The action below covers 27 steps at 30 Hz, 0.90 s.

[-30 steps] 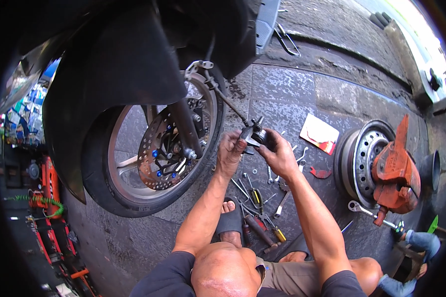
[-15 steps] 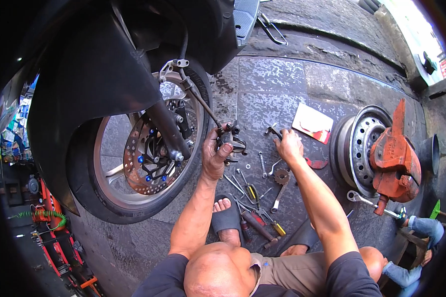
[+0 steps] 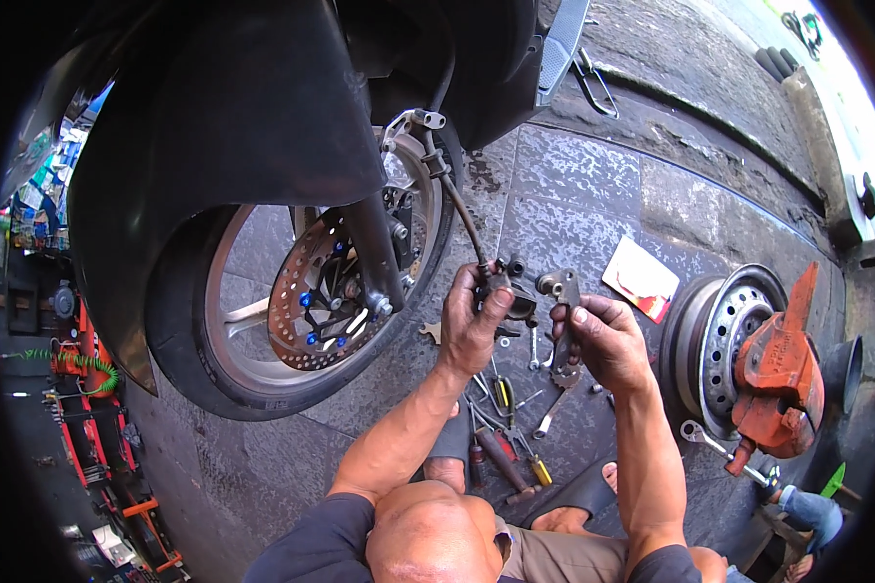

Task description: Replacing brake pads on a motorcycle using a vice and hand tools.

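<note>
A: ok, what's in each hand?

B: Left hand (image 3: pixel 474 319) is wrapped around what looks like a brake caliper (image 3: pixel 521 303), thumb pressed on it. Right hand (image 3: pixel 608 348) grips a flat metal bracket (image 3: pixel 567 296), thumb on its face, fingers curled behind. The 2 parts are mid-air over the tiled floor (image 3: pixel 574 175), just beside each other with a little gap.

A: Is the caliper loose?

B: Kinda. It's well apart from the brake disc (image 3: pixel 287 319), but the brake hose (image 3: pixel 465 214) runs from it up toward the motorbike (image 3: pixel 224 126). That's my worry tbh. Those fingertips look grimy, so if the left thumb slips, the caliper could drop and yank the hose. Too much twisting could kink it.

A: And the bracket?

B: If the right grip loosens, it could fall among the tools, like that wrench (image 3: pixel 552 412) or the yellow-handled screwdriver (image 3: pixel 541 472). They're well in from the floor's far edge; the white-and-red card (image 3: pixel 642 277) is nearer to it. Can't tell how firmly the bracket's round stub is seated, so tipping it might shed a bit.
</note>
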Each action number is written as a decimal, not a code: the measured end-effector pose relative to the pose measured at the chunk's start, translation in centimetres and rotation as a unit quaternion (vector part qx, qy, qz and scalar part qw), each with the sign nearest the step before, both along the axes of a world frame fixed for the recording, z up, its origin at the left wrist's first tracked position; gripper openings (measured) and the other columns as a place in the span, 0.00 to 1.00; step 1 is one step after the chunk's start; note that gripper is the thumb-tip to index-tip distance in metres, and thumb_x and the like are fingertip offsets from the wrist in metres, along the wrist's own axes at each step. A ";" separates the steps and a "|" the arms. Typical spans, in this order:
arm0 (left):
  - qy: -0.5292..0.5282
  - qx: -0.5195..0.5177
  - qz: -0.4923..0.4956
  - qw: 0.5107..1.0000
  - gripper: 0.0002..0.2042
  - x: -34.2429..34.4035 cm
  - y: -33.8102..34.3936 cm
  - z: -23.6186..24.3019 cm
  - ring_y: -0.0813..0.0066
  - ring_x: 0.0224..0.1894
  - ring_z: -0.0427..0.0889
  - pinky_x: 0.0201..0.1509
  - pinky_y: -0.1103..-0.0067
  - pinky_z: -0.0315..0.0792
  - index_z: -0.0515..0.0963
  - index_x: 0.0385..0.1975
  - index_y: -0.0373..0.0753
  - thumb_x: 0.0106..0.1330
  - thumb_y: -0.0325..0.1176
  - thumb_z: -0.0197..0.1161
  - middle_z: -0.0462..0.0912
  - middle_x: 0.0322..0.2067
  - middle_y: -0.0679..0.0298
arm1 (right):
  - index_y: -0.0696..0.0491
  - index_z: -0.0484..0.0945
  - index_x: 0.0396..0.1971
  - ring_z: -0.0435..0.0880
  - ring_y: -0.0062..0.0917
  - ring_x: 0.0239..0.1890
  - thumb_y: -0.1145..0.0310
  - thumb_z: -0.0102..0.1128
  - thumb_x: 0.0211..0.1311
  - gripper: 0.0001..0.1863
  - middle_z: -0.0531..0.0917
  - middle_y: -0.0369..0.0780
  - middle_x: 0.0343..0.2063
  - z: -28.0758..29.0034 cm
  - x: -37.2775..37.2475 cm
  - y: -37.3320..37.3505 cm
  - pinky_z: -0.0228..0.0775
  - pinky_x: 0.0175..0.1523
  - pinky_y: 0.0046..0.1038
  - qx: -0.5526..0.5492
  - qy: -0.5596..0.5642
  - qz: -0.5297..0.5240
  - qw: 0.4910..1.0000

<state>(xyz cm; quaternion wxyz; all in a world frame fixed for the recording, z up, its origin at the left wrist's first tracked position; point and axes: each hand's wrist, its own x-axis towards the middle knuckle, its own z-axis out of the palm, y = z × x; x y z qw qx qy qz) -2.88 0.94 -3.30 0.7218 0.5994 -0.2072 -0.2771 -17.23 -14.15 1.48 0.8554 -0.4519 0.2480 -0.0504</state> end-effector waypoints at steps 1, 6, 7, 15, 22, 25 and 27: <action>-0.019 0.010 0.006 1.000 0.28 -0.4 -0.2 0.1 0.80 0.43 0.71 0.52 0.79 0.68 0.71 0.49 0.32 0.66 0.54 0.65 0.74 0.40 0.64 | 0.60 0.83 0.43 0.77 0.13 0.27 0.64 0.60 0.69 0.14 0.85 0.36 0.31 -0.1 0.0 0.1 0.68 0.34 0.17 -0.002 0.002 0.003 1.000; -0.028 -0.006 0.012 1.000 0.29 -1.3 -0.6 1.1 0.77 0.40 0.76 0.47 0.79 0.72 0.71 0.48 0.32 0.64 0.52 0.69 0.77 0.39 0.62 | 0.59 0.83 0.41 0.77 0.13 0.27 0.64 0.59 0.69 0.13 0.85 0.34 0.30 -0.6 0.1 0.2 0.67 0.33 0.17 -0.008 0.010 -0.021 1.000; -0.027 -0.006 0.015 0.999 0.29 -1.3 -0.6 1.1 0.77 0.40 0.76 0.47 0.79 0.72 0.71 0.48 0.32 0.64 0.52 0.69 0.77 0.39 0.62 | 0.59 0.83 0.41 0.77 0.13 0.27 0.64 0.59 0.69 0.13 0.85 0.34 0.30 -0.6 0.1 0.3 0.67 0.33 0.17 -0.013 0.013 -0.026 1.000; -0.031 0.012 0.010 0.999 0.29 -1.3 -0.4 1.4 0.77 0.41 0.76 0.48 0.78 0.71 0.71 0.47 0.32 0.63 0.55 0.68 0.78 0.38 0.62 | 0.60 0.83 0.38 0.78 0.14 0.26 0.64 0.61 0.69 0.13 0.85 0.36 0.28 -0.2 0.6 1.4 0.70 0.32 0.20 -0.087 0.009 -0.033 0.996; -0.040 0.016 0.007 0.999 0.30 -1.4 -0.7 1.4 0.75 0.39 0.78 0.47 0.76 0.73 0.71 0.47 0.33 0.62 0.56 0.69 0.81 0.37 0.60 | 0.61 0.83 0.37 0.79 0.15 0.24 0.66 0.60 0.70 0.12 0.84 0.36 0.27 0.4 0.2 1.4 0.71 0.29 0.19 -0.138 0.017 -0.047 0.989; -0.024 0.008 0.008 1.000 0.30 -1.5 -0.6 1.4 0.75 0.40 0.78 0.48 0.76 0.73 0.71 0.47 0.33 0.62 0.56 0.69 0.81 0.37 0.60 | 0.62 0.82 0.36 0.79 0.15 0.24 0.67 0.59 0.70 0.12 0.84 0.36 0.27 0.5 0.3 1.5 0.70 0.29 0.19 -0.145 0.019 -0.039 0.988; -0.016 0.000 0.010 1.000 0.30 -1.6 -0.6 1.5 0.74 0.41 0.78 0.48 0.76 0.73 0.71 0.47 0.33 0.62 0.56 0.69 0.81 0.38 0.60 | 0.62 0.83 0.37 0.79 0.15 0.24 0.67 0.60 0.70 0.11 0.84 0.36 0.27 0.4 0.2 1.6 0.70 0.29 0.19 -0.173 0.027 -0.034 0.984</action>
